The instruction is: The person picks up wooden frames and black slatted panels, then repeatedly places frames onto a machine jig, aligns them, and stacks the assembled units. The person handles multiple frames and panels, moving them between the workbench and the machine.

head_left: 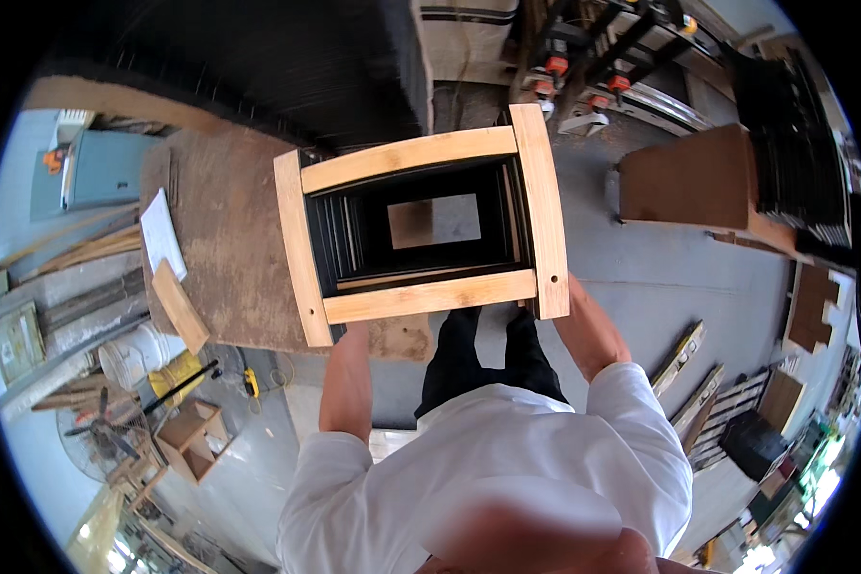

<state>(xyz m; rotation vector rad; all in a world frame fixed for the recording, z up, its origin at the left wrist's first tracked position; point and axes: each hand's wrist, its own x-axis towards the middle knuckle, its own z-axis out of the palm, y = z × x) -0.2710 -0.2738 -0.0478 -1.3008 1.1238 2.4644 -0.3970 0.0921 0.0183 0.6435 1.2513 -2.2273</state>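
In front of my body is a stack of rectangular wooden frames (421,297). The top one has pale, bare wood rails with a small hole near each of two corners. Below it, several dark layers line the inside, and through the middle I see brown board and grey floor. My left forearm (348,383) reaches up to the stack's near left corner. On the right side my other forearm (591,330) goes up against the stack's right rail. The stack appears held between both hands, whose fingers are hidden beneath and behind it.
A brown worktable (225,239) lies under the stack's left part, bearing a white sheet (164,234) and a loose wood slat (179,308). A large black panel (258,57) stands at the far side. At right is a brown box-like stand (689,177); clamps (593,91) are beyond.
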